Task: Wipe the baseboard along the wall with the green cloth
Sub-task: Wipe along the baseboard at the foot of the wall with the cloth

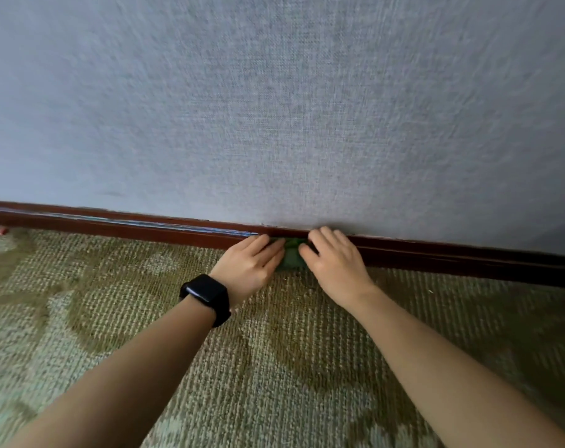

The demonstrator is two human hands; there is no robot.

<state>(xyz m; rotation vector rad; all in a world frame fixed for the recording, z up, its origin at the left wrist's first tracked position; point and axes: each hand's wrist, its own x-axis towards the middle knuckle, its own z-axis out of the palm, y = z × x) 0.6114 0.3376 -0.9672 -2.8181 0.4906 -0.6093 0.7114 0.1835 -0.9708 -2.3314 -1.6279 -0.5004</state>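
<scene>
Nothing to read here tbh: the black watch (207, 294) on the left wrist shows only a dark face, and the wall (274, 108), baseboard (113, 226) and carpet (274, 367) carry no lettering.

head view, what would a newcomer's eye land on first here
Two hands meet mid-frame: the left hand and right hand press a small green cloth against the dark red-brown baseboard, where the grey wall meets the patterned green carpet. The black watch on the left wrist stands out next.
</scene>
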